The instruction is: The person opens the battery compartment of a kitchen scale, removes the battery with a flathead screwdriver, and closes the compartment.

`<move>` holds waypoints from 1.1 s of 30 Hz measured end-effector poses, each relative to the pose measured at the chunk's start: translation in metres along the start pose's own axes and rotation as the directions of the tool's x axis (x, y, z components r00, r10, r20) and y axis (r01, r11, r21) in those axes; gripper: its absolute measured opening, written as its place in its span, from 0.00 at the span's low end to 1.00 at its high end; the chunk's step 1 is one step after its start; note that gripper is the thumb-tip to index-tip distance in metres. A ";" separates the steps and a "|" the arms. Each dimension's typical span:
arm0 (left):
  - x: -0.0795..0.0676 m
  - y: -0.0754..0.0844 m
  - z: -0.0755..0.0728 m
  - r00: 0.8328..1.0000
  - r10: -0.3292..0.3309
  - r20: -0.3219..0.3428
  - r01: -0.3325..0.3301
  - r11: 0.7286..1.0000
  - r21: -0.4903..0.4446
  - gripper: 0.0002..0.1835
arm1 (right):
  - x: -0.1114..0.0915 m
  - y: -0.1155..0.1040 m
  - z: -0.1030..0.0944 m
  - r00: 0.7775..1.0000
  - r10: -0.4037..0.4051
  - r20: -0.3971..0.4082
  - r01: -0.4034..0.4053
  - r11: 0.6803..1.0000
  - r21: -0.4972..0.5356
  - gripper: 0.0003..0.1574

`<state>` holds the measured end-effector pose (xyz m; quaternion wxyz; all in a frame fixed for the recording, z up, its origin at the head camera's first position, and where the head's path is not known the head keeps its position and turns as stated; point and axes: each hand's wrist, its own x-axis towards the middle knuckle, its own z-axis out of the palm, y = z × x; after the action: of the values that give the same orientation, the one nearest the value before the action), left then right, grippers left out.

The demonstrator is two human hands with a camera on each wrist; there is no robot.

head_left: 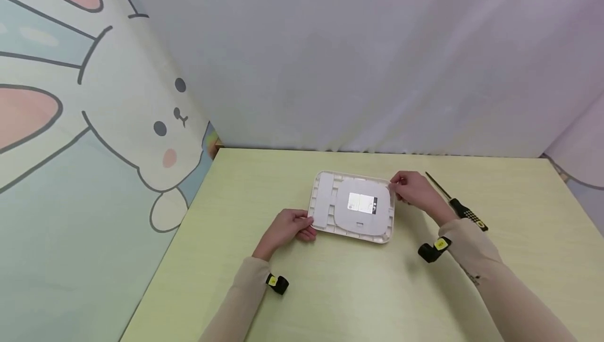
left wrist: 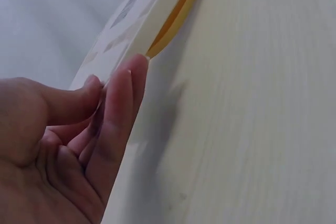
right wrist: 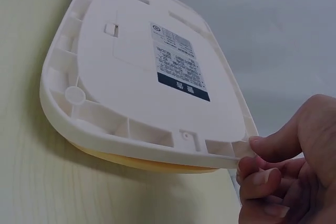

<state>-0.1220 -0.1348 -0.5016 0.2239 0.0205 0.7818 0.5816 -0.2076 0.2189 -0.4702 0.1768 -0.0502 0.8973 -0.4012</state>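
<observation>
A white rectangular plastic device (head_left: 325, 200) with rounded corners is held underside up, its ribbed back showing a printed label (right wrist: 178, 59) and a small latch (right wrist: 111, 29). Beneath its rim, a yellow-orange part (left wrist: 176, 19) shows. My left hand (head_left: 286, 229) pinches the near left edge between thumb and fingers. At the far right corner, my right hand (head_left: 415, 190) pinches the rim with its thumb on the upper side. In the left wrist view a shadow gap lies between the held edge and the table. The device's other face is hidden. What kind of device it is, I cannot tell.
A screwdriver (head_left: 464, 212) with a black and yellow handle lies on the pale wooden table (head_left: 226, 190), just right of my right hand. Behind the table hangs a light curtain (head_left: 354, 59). A rabbit-printed sheet (head_left: 127, 121) covers the left side.
</observation>
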 end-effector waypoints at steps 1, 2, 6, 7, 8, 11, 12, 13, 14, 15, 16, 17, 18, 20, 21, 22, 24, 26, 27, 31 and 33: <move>0.000 0.001 0.000 1.000 0.003 -0.006 -0.003 1.000 -0.003 0.15 | -0.001 -0.001 0.000 1.000 -0.005 -0.011 0.004 1.000 -0.002 0.16; -0.001 0.002 0.000 1.000 0.006 -0.013 -0.006 1.000 -0.007 0.16 | -0.002 -0.002 0.000 1.000 -0.011 -0.024 0.011 1.000 -0.003 0.17; -0.004 0.009 -0.002 0.998 0.029 -0.048 -0.031 0.999 -0.042 0.18 | -0.007 -0.003 -0.002 0.997 -0.024 -0.072 0.024 1.000 0.002 0.16; -0.005 0.012 -0.002 0.998 0.031 -0.056 -0.034 0.998 -0.054 0.18 | -0.008 -0.003 -0.003 0.997 -0.026 -0.077 0.027 1.000 0.011 0.15; -0.006 0.016 -0.003 0.998 0.032 -0.062 -0.036 0.998 -0.060 0.18 | -0.009 -0.003 -0.003 0.996 -0.026 -0.080 0.027 0.999 0.024 0.15; -0.010 0.028 -0.006 0.996 0.031 -0.084 -0.037 0.997 -0.063 0.19 | -0.013 -0.003 -0.005 0.997 -0.029 -0.076 0.035 0.996 0.081 0.14; -0.011 0.032 -0.007 0.995 0.034 -0.094 -0.040 0.998 -0.055 0.19 | -0.014 -0.003 -0.005 0.997 -0.031 -0.072 0.039 0.994 0.106 0.15; -0.013 0.036 -0.007 0.994 0.038 -0.106 -0.043 0.998 -0.045 0.19 | -0.015 -0.003 -0.006 0.997 -0.035 -0.068 0.043 0.991 0.130 0.14; -0.015 0.040 -0.007 0.992 0.041 -0.123 -0.045 0.999 -0.030 0.19 | -0.016 -0.004 -0.006 0.997 -0.038 -0.064 0.048 0.986 0.158 0.15; -0.016 0.043 -0.007 0.989 0.048 -0.141 -0.051 0.999 -0.016 0.18 | -0.018 -0.004 -0.007 0.997 -0.042 -0.059 0.053 0.981 0.185 0.15; -0.018 0.045 -0.007 0.986 0.054 -0.159 -0.056 0.998 -0.006 0.18 | -0.019 -0.004 -0.007 0.998 -0.046 -0.053 0.056 0.976 0.209 0.16; -0.020 0.048 -0.007 0.983 0.059 -0.175 -0.060 0.998 0.001 0.18 | -0.020 -0.005 -0.007 0.998 -0.051 -0.047 0.060 0.971 0.231 0.17; -0.022 0.050 -0.006 0.979 0.064 -0.194 -0.064 0.998 0.007 0.17 | -0.020 -0.005 -0.007 0.997 -0.055 -0.044 0.065 0.966 0.252 0.18; -0.027 0.055 -0.003 0.972 0.081 -0.218 -0.081 0.997 0.012 0.16 | -0.022 -0.005 -0.007 0.997 -0.068 -0.046 0.079 0.956 0.283 0.21; -0.029 0.057 -0.002 0.969 0.093 -0.228 -0.092 0.996 0.015 0.16 | -0.022 -0.005 -0.006 0.996 -0.075 -0.050 0.086 0.953 0.292 0.22; -0.032 0.059 0.000 0.967 0.099 -0.236 -0.098 0.995 0.018 0.16 | -0.023 -0.004 -0.006 0.995 -0.083 -0.056 0.096 0.949 0.299 0.23; -0.037 0.063 0.003 0.960 0.122 -0.253 -0.116 0.993 0.038 0.16 | -0.023 -0.003 -0.005 0.992 -0.103 -0.066 0.119 0.942 0.315 0.24; -0.042 0.067 0.006 0.953 0.140 -0.270 -0.127 0.990 0.067 0.16 | -0.023 -0.002 -0.003 0.990 -0.124 -0.071 0.141 0.930 0.339 0.23; -0.044 0.069 0.007 0.948 0.146 -0.282 -0.126 0.988 0.088 0.16 | -0.023 -0.001 -0.002 0.988 -0.133 -0.073 0.150 0.923 0.356 0.23; -0.053 0.074 0.014 0.929 0.184 -0.321 -0.122 0.971 0.206 0.15 | -0.021 -0.001 0.004 0.986 -0.158 -0.062 0.169 0.889 0.426 0.26; -0.058 0.076 0.019 0.917 0.220 -0.333 -0.124 0.950 0.285 0.15 | -0.019 -0.001 0.007 0.985 -0.164 -0.058 0.172 0.876 0.450 0.28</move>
<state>-0.0802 -0.1102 -0.4167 0.0194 0.0115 0.8737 0.4860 -0.1873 0.2182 -0.4682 0.1398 -0.0815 0.7729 -0.6136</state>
